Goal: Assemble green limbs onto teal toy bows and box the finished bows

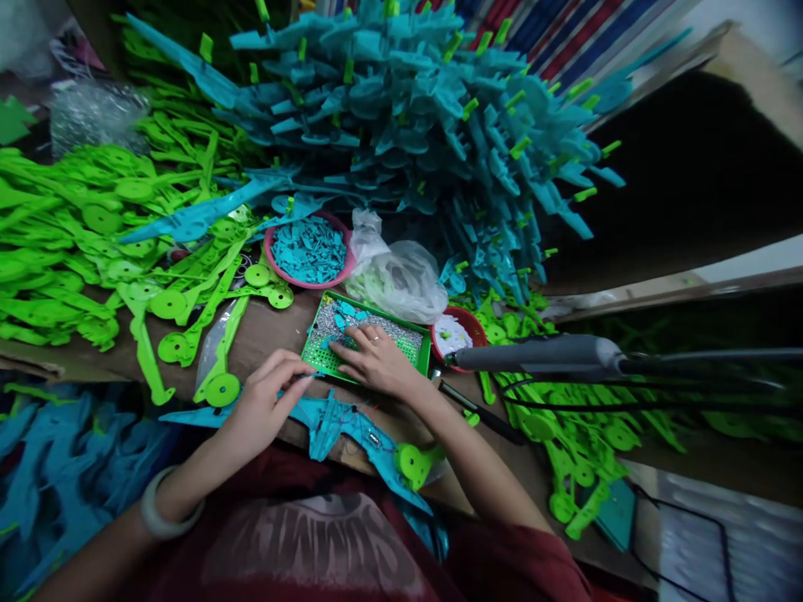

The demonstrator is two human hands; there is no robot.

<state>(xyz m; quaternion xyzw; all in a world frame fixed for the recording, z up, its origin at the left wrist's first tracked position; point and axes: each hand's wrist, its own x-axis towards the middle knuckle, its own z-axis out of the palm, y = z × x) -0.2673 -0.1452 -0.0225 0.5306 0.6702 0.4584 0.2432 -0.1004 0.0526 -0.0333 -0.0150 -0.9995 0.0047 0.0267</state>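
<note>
My left hand point(276, 393) is pinched closed at the near left corner of the tray, with what looks like a small blue plastic part point(317, 374) at its fingertips. Fingers apart, my right hand point(375, 358) reaches into a green perforated tray point(411, 355) and touches its contents. Inside lie many small silvery screws point(389, 323) and several blue plastic pieces point(344, 314). Below both hands, along the table edge, rests a long blue wing-shaped plastic part point(329, 418) with thin wires and a green disc-ended part point(411, 464) at its right end.
Blue plastic parts point(401, 100) are piled high at the back. Green parts point(56, 234) heap up on the left. Behind the tray are a pink bowl of blue pieces point(309, 251), a plastic bag point(405, 276) and a red bowl point(477, 324). A grey-handled corded tool point(539, 355) juts in from the right.
</note>
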